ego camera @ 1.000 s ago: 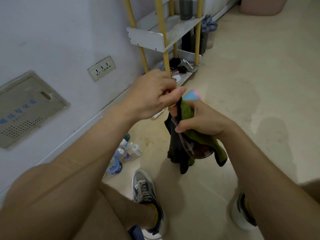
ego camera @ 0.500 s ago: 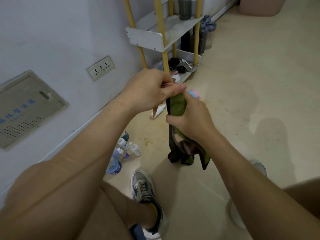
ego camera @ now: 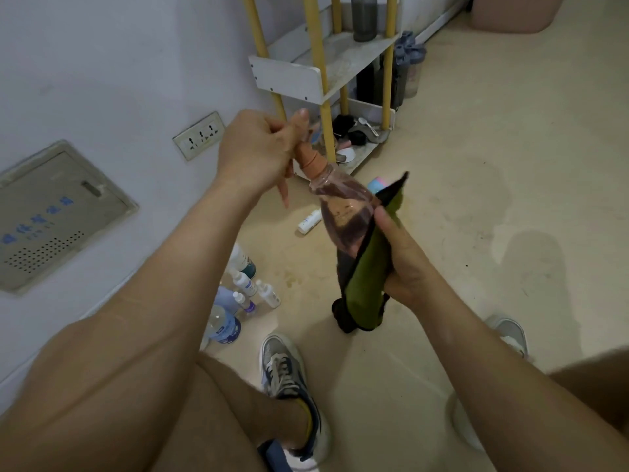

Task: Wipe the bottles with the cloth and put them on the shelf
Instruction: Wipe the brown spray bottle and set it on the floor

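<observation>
The bottle (ego camera: pixel 343 212), clear with dark reddish liquid inside and a brown top, is hanging in the air between the two hands, tilted with its top pointing up and to the left, above the floor (ego camera: pixel 476 199) and not yet on the shelf (ego camera: pixel 289 76). The left hand (ego camera: pixel 258 151) is curling its fingers round the top, which seems to be steadying the bottle so that it is not turning or slipping. The right hand (ego camera: pixel 401 264) is clamping the cloth (ego camera: pixel 366 284), green on one face and dark on the other, against the bottle's lower half, thumb pressing on the near side, so the fabric is cupping the base while the upper half is lying bare. Held this way, one hand is anchoring while the other is doing the rubbing; I judge the wiping to be under way and not finished. The loose end of the cloth is dangling below the right hand. Down by the wall, several other bottles (ego camera: pixel 245 284) are standing close together near the person's shoe (ego camera: pixel 286 373), probably waiting their turn, and one small white bottle (ego camera: pixel 309 221) is lying on its side nearer the shelf. The shelf itself, white boards on yellow posts, is standing against the wall just beyond the hands, with a dark bottle (ego camera: pixel 365 18) already sitting on the upper board and clutter filling the lowest one.
</observation>
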### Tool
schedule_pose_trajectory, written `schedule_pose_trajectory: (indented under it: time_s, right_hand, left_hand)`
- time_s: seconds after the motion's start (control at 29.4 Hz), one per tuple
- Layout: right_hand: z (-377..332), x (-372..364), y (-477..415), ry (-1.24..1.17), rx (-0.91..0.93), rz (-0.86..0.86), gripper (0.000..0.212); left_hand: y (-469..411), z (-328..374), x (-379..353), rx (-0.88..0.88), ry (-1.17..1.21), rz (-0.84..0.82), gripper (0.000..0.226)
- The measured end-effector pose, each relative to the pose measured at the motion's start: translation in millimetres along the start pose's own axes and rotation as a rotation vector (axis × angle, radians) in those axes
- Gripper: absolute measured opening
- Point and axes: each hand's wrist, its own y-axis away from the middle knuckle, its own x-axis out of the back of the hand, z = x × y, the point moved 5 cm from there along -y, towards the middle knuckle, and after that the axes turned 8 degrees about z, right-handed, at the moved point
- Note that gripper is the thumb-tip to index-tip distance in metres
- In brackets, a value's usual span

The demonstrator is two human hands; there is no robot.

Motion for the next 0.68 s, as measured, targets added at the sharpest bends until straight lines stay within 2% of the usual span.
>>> schedule_pose_trajectory:
  time_s: [0.07,0.14,0.24,0.31,0.37,0.44,0.54,0.61,0.68]
  right_hand:
    - [0,-1,-4,-0.252,-0.109,0.062,0.049]
    - [-1,5,-10,-0.343,-0.151,0.201,0.052]
    - [-3,21,-15,-0.238,-0.073,0.489,0.048]
    - [-5,22,-14,-0.185,-0.039,0.568,0.049]
    - [-7,18,-13,-0.205,-0.054,0.574,0.051]
    - [-8,14,-14,-0.262,-0.091,0.536,0.058]
    - [-5,-6,-13,-0.320,-0.152,0.348,0.074]
    - [-5,-16,-10,-0.187,-0.133,0.271,0.066]
    - [-10,-18,-8,-0.007,-0.070,0.257,0.057]
  left_hand:
    - [6,-1,-9,0.101,0.113,-0.077,0.046]
    - [14,1,-20,0.133,0.131,-0.273,0.035]
    - [25,1,-22,0.161,0.034,-0.633,0.027]
    - [34,-5,-23,0.214,-0.049,-0.782,0.018]
    - [41,-12,-27,0.260,-0.084,-0.825,0.021]
    - [46,-18,-34,0.277,-0.055,-0.832,0.035]
    - [59,-21,-53,0.183,-0.025,-0.838,0.035]
    - [64,-23,-65,0.076,-0.060,-0.751,0.032]
    - [67,-25,-73,0.072,-0.073,-0.687,0.033]
